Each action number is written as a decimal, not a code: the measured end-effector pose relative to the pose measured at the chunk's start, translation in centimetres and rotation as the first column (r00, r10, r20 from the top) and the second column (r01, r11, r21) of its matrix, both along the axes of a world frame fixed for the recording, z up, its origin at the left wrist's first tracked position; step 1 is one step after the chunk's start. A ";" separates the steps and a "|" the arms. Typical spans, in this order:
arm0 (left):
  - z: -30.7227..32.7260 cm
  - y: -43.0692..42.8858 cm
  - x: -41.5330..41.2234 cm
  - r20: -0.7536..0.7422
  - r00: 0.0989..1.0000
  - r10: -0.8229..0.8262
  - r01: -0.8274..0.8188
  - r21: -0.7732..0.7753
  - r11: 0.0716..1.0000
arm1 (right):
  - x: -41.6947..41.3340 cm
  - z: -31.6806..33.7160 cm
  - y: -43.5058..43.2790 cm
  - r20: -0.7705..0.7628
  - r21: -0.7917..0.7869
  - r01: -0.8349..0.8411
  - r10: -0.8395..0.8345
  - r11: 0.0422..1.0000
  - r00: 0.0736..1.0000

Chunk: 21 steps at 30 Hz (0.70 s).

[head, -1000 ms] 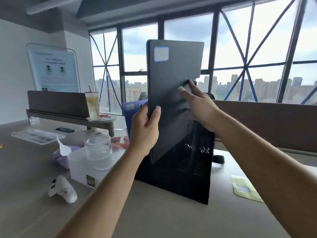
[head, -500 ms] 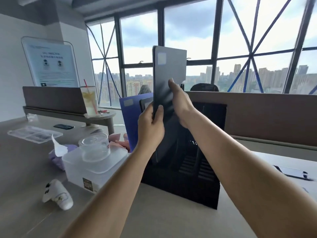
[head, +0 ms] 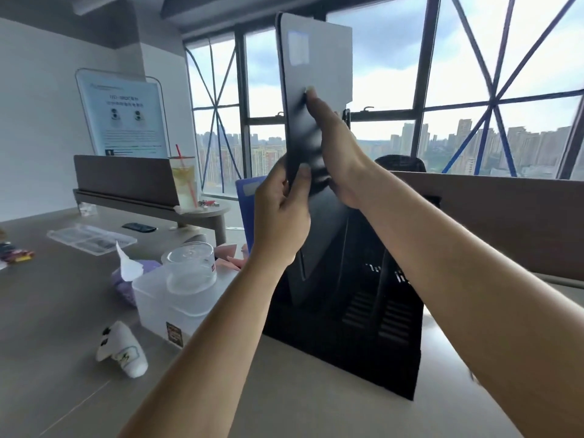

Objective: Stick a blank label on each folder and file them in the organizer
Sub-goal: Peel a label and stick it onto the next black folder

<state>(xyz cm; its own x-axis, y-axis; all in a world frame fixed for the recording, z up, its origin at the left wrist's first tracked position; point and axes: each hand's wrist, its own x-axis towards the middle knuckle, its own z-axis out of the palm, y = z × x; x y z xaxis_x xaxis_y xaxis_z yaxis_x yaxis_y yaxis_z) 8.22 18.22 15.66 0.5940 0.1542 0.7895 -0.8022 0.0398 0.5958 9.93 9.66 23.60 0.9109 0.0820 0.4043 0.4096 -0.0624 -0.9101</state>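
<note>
1. The left hand (head: 281, 213) is clamped on the left edge of the dark folder (head: 319, 67). The thumb is on the front and the fingers are curled round the back.
2. The right hand (head: 336, 147) lies flat against the folder's front face, fingers straight and pointing up, so it's pressing rather than gripping.
3. The folder's held upright in front of the window, with a blank label (head: 298, 47) stuck near its top left corner.
4. Its bottom end dips down at the black organizer (head: 379, 336) standing on the table (head: 316, 412). Honestly can't tell if it's in a slot.
5. A blue folder (head: 248, 200) pokes up just behind the left hand, with a pale label near its top too.
6. Further left there's a clear plastic box (head: 164, 305) with a clear tub (head: 189, 267) on top. A little white figure (head: 123, 349) lies near it, and an iced drink (head: 185, 184) sits on the shelf at the back.
</note>
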 end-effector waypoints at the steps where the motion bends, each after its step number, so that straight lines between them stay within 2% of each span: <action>1: 0.0 0.1 0.0 0.011 1.000 -0.003 0.003 -0.002 1.000 | -0.1 0.0 -0.1 0.011 -0.013 -0.004 0.004 1.000 1.000; 8: 0.0 0.8 -0.1 0.095 0.995 -0.034 0.036 -0.025 0.999 | -0.7 0.6 -0.9 0.040 -0.089 0.013 -0.010 0.996 0.999; 13: -0.1 1.6 0.2 0.161 0.987 0.010 -0.012 0.009 1.000 | -0.4 0.9 -0.7 0.029 -0.070 -0.008 0.010 0.998 1.000; 21: -3.1 0.8 3.5 -0.097 0.989 -0.109 0.107 -0.029 0.994 | 2.9 -2.6 -1.3 -0.092 -0.088 0.087 -0.095 0.992 0.991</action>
